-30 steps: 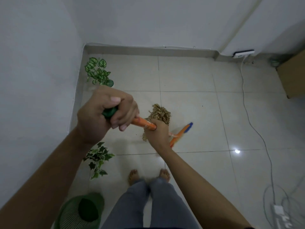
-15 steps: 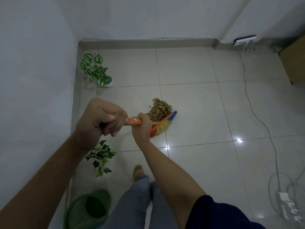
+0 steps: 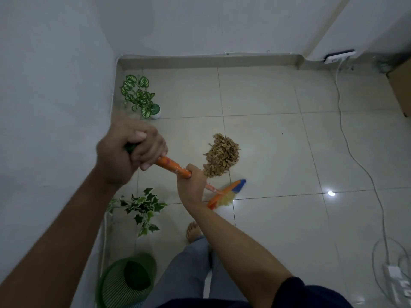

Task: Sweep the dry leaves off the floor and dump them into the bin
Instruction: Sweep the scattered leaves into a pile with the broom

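While both hands, left hand (image 3: pixel 129 152) and right hand (image 3: pixel 191 185), grip the broom (image 3: pixel 175 168), its head seems just near of the leaf pile (image 3: pixel 222 155); green bin (image 3: pixel 126 283) near-left.

Single head-worn wide-angle view looks steeply down, close over the hands, onto the floor (image 3: pixel 278 218).

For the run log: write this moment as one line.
left hand grips broom top | right hand grips mid-handle | broom head beside leaf pile | green bin near feet
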Action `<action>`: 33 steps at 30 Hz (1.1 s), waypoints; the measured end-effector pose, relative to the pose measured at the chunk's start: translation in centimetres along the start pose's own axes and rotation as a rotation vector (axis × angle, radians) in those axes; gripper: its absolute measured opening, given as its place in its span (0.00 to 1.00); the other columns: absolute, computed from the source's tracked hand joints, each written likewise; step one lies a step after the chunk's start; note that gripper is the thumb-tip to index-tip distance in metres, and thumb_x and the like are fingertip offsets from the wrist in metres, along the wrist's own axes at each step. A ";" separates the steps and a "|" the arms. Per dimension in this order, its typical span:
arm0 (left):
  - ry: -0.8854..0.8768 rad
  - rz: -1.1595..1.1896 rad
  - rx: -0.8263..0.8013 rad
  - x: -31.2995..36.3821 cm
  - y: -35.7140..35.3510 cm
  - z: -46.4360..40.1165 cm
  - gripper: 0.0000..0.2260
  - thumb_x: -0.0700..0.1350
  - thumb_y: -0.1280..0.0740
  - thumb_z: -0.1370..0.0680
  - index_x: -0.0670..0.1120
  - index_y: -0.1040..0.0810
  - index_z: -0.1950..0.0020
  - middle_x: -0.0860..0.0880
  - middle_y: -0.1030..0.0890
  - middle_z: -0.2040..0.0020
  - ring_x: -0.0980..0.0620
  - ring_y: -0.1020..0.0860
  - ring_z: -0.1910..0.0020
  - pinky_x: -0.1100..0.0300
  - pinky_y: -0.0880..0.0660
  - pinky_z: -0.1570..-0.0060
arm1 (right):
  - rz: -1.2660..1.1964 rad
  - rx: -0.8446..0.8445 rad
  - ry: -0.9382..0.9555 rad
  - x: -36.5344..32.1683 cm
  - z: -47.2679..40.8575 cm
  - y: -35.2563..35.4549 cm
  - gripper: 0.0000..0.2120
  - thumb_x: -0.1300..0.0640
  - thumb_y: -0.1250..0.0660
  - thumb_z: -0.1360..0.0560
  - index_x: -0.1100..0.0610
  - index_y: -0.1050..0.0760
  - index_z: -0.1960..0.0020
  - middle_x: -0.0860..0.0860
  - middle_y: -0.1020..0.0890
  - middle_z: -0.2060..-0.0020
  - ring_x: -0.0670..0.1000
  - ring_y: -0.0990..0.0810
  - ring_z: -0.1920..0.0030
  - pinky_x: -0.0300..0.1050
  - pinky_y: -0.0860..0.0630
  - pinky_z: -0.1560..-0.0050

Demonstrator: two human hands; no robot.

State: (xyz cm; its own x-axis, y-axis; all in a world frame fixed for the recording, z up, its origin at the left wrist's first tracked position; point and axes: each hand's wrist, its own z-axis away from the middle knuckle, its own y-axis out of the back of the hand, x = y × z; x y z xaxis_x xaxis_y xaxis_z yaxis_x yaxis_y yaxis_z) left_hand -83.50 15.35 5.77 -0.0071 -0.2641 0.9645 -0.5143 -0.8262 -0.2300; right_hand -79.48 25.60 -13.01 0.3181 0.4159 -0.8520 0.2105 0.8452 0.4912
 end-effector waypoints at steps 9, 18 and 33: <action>0.034 -0.065 0.048 -0.3 0.3 -0.5 0.12 0.46 0.40 0.34 0.52 0.33 0.78 0.58 0.34 0.82 0.54 0.37 0.82 0.58 0.33 0.65 | -0.169 0.168 -0.039 -1.8 -2.6 -3.0 0.08 0.60 0.44 0.35 0.55 0.40 0.72 0.49 0.34 0.75 0.52 0.34 0.70 0.45 0.41 0.68; -0.053 0.030 -0.089 3.3 0.3 -0.8 0.15 0.52 0.36 0.32 0.50 0.32 0.77 0.58 0.34 0.81 0.56 0.36 0.83 0.60 0.33 0.66 | -0.078 0.222 -0.061 -3.4 -1.0 -0.9 0.20 0.67 0.40 0.34 0.49 0.46 0.73 0.44 0.37 0.75 0.51 0.34 0.68 0.49 0.36 0.66; -0.072 -0.032 -0.057 1.9 -2.6 -2.7 0.13 0.51 0.37 0.32 0.50 0.32 0.77 0.58 0.33 0.80 0.56 0.35 0.82 0.58 0.32 0.62 | -0.186 0.181 0.014 -3.3 -3.4 2.5 0.11 0.54 0.46 0.35 0.48 0.46 0.73 0.44 0.37 0.76 0.51 0.34 0.69 0.49 0.37 0.67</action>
State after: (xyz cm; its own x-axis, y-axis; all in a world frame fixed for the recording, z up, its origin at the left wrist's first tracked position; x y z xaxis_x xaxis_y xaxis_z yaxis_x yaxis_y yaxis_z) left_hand -84.52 18.38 8.55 0.0708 -0.2753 0.9587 -0.5616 -0.8054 -0.1898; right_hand -83.20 27.46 -9.61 0.2465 0.2648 -0.9323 0.4263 0.8343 0.3496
